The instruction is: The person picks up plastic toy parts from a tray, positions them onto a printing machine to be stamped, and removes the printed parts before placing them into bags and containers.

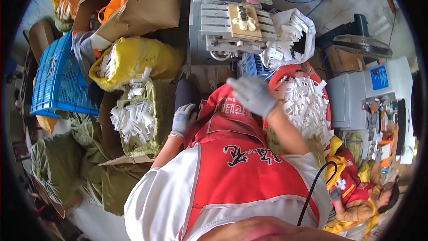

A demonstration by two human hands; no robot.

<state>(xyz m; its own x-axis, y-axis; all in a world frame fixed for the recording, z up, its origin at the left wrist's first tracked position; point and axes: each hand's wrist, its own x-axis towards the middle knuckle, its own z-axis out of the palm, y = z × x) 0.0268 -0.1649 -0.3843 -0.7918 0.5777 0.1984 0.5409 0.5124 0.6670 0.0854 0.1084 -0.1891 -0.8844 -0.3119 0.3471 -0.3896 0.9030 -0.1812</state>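
My left hand (182, 119), in a pale grey glove, rests at the left side of my red apron (236, 129), beside my dark trouser leg. Its fingers lie loosely and nothing shows in them. In front of my lap hovers my right hand (253, 94), also gloved, its fingers stretched toward the upper left and slightly blurred; I see nothing held. Close to its right stands a red container (329, 100) heaped with small white plastic parts (303, 102). More white plastic parts (133, 118) fill a green woven sack (157, 107) to the left of my left hand.
Ahead stands a machine with a slatted metal table (214, 23) bearing a fixture block (244, 20). White parts also fill a white bag (285, 20) and a yellow sack (156, 56). A blue crate (53, 78) stands left, a fan (362, 46) right. A co-worker (356, 205) sits lower right.
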